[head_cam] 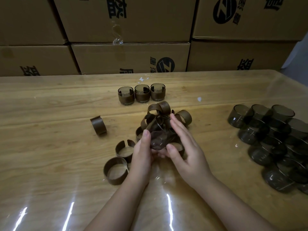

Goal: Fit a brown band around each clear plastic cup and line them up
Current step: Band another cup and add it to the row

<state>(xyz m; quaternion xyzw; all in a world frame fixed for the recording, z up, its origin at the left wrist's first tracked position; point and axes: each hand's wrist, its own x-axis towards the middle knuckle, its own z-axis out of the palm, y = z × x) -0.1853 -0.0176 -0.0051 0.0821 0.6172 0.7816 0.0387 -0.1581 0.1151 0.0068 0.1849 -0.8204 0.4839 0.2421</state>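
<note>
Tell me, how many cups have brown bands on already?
3, in a row across the table: left cup, middle cup, right cup. The held cup is too blurred to tell.

Dim warm light, white glare streaks on glossy table, motion blur at centre, wide-angle bending at edges

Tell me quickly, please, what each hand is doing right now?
Left hand: grips the clear plastic cup.
Right hand: open, straight fingers resting against that cup.

Banded cups behind bands; bare cups right.
</note>
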